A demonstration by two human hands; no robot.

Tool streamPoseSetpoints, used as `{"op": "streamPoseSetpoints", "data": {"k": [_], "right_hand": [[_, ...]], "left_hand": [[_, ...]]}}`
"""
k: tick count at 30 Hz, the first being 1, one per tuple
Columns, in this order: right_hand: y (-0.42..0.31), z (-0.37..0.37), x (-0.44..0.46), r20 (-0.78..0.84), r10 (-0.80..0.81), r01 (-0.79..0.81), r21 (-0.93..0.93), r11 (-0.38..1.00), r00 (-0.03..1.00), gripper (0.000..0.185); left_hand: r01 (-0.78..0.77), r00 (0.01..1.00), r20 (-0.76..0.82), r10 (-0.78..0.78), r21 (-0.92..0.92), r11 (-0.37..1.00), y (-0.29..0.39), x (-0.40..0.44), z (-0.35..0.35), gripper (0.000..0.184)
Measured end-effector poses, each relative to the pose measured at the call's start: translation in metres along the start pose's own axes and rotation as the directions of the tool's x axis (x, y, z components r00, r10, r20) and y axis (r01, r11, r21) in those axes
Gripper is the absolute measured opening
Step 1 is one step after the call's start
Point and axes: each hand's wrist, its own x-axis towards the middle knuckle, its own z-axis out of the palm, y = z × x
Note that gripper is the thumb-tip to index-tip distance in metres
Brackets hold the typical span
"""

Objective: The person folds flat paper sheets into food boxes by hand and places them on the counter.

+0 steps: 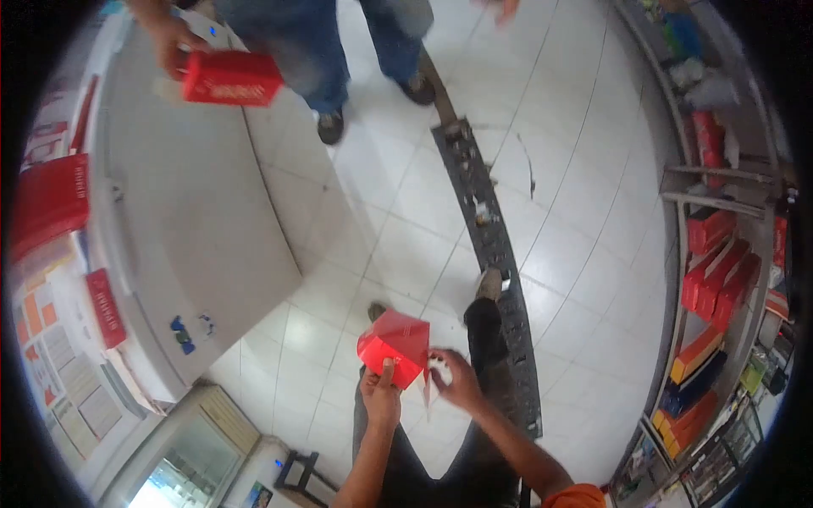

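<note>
A red cardboard box [395,339], with small pale print, is held over my lap, tilted. My left hand [381,396] grips its lower left side, the thumb lying on the front face. At the box's right edge my right hand [456,379] has its fingers bent and pinched at a thin flap that hangs down. What lies inside the box, if anything, cannot be seen.
A person in jeans [296,51] stands ahead, a red box [230,78] in one hand. To the left is a large white cabinet [195,186]. A dark strip [491,229] crosses the tiled floor. Shelves on the right hold red boxes [720,279].
</note>
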Motion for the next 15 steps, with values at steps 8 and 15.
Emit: {"op": "streamPoseSetpoints", "data": {"k": [8,15], "right_hand": [[-0.192,-0.026,-0.054,-0.093,-0.352,0.353,-0.007,0.935,0.931,0.040],[-0.300,-0.064,-0.061,0.048,-0.609,0.610,-0.019,0.792,0.792,0.020]], "left_hand": [[-0.183,0.976,0.103,0.193,-0.106,0.977,0.112,-0.102,0.026,0.024],[-0.259,0.942,0.141,0.305,-0.274,0.926,0.189,-0.160,0.043,0.018]]}}
